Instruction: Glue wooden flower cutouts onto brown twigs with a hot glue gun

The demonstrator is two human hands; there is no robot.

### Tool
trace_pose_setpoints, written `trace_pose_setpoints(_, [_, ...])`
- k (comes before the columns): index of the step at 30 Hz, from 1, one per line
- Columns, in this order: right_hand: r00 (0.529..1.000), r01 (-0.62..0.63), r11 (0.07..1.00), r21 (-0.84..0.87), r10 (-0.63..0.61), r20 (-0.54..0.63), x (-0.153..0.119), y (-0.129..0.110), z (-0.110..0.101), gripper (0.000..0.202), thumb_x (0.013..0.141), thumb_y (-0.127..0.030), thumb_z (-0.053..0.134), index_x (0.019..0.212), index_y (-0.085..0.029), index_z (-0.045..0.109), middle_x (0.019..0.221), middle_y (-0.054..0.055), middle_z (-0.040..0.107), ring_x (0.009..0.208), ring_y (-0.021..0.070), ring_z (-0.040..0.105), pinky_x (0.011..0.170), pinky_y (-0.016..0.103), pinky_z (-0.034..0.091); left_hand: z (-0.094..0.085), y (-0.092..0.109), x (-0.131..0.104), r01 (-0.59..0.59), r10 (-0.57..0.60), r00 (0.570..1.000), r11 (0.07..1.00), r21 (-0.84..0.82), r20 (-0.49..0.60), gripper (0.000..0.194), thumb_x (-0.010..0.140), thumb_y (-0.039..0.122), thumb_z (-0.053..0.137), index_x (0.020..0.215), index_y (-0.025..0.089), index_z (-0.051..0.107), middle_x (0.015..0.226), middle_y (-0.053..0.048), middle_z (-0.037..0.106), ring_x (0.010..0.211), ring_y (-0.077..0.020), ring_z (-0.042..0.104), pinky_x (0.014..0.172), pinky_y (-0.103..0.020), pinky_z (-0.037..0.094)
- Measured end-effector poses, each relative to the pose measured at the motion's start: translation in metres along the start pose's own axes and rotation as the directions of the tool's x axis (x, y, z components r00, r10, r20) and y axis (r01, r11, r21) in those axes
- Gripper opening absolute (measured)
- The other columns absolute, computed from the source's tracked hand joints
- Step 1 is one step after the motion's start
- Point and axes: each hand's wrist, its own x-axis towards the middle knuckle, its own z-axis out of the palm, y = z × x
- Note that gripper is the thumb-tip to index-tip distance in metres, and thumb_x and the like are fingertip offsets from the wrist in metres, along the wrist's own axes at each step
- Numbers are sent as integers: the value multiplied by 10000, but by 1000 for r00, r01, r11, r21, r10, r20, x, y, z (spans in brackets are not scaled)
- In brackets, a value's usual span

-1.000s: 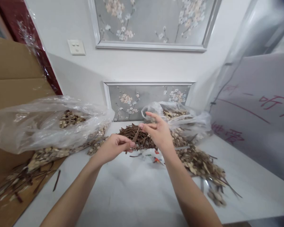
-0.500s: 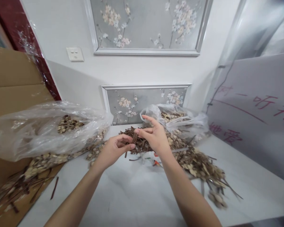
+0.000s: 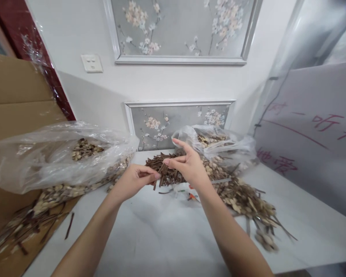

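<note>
In front of me my left hand (image 3: pixel 134 181) is closed in a pinch, thumb and index finger on the lower end of a thin brown strip (image 3: pixel 162 168). My right hand (image 3: pixel 192 167) pinches the upper end between thumb and a fingertip, its index finger stretched upward. Just behind both hands lies a pile of short dark brown strips (image 3: pixel 173 177), partly hidden by the right hand. Beside the right forearm spreads a heap of pale round pieces with dark stems (image 3: pixel 245 196). A small tool with orange parts (image 3: pixel 192 196) lies partly hidden by the right wrist.
At left a clear plastic bag (image 3: pixel 60 157) of pale round pieces stands by an open cardboard box (image 3: pixel 20 88). Another clear bag (image 3: pixel 233 146) sits back right. One loose strip (image 3: pixel 69 226) lies on the white table (image 3: pixel 161 234). A wall rises behind.
My left thumb and index finger have closed together onto the strip's lower end. My right hand stays nearly in place; the view has shifted slightly.
</note>
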Motion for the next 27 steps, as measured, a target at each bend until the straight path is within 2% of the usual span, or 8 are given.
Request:
trace_pose_setpoints(2, [1000, -2, 1000, 4, 2, 18, -1, 0, 1, 818, 730, -365, 766, 1457, -235, 415, 686, 16, 740, 583, 189, 637, 547, 288, 484, -1, 1, 0, -30, 29, 999, 999, 36, 14, 330, 836, 480, 651, 822, 164, 743, 838, -60, 735, 814, -207, 653, 776, -299, 507])
trace_pose_setpoints(5, [999, 0, 1000, -2, 0, 45, -2, 0, 5, 837, 741, -354, 755, 1485, -259, 382, 616, -24, 710, 456, 121, 480, 455, 228, 349, -1, 2, 2, -92, 92, 996, 996, -5, -11, 342, 864, 487, 616, 892, 163, 722, 936, -60, 725, 917, -219, 640, 814, -292, 483])
trace_pose_setpoints(8, [996, -14, 1000, -22, 16, 90, -3, -2, 9, 833, 755, -318, 726, 1500, -250, 360, 561, -53, 676, 416, 84, 352, 432, 204, 260, 1, 2, 4, -93, 93, 996, 994, -60, -10, 352, 862, 483, 621, 856, 146, 724, 880, -59, 724, 863, -207, 639, 764, -276, 476])
trace_pose_setpoints(14, [989, -49, 999, -23, 52, 140, -4, -3, 16, 798, 752, -305, 703, 1483, -217, 395, 538, -58, 671, 425, 76, 323, 436, 189, 257, 3, -4, 9, -27, 35, 999, 980, -196, 34, 281, 802, 419, 710, 764, 144, 754, 810, -68, 751, 817, -204, 664, 761, -281, 495])
trace_pose_setpoints(19, [995, -10, 999, -42, 14, 99, -4, 2, 23, 731, 763, -302, 692, 1449, -208, 457, 502, -71, 638, 449, 85, 330, 448, 190, 284, 0, -4, 10, -51, 63, 996, 980, -192, 55, 271, 798, 410, 705, 738, 150, 754, 770, -69, 740, 762, -197, 647, 718, -286, 494])
trace_pose_setpoints(22, [999, 41, 995, -94, -37, 39, -5, 4, 28, 664, 768, -322, 681, 1403, -201, 526, 522, -73, 631, 463, 91, 349, 475, 208, 341, -12, -4, 7, -57, 59, 998, 996, -71, 32, 292, 804, 427, 679, 723, 155, 746, 758, -58, 732, 754, -197, 640, 702, -277, 479])
trace_pose_setpoints(24, [997, 71, 988, -140, -75, -24, -6, 2, 29, 634, 777, -359, 679, 1378, -197, 558, 590, -57, 667, 471, 96, 367, 499, 228, 381, -27, -9, 6, -25, 25, 1000, 995, 98, 5, 334, 810, 462, 654, 714, 153, 738, 722, -40, 716, 699, -189, 625, 644, -264, 455])
trace_pose_setpoints(27, [991, 98, 978, -184, -113, -74, -7, -3, 25, 621, 785, -406, 686, 1360, -198, 578, 609, -47, 682, 477, 110, 405, 535, 252, 428, -51, -31, 10, 162, -127, 986, 898, 410, -111, 325, 789, 466, 669, 701, 161, 737, 634, -9, 683, 647, -194, 628, 585, -254, 421])
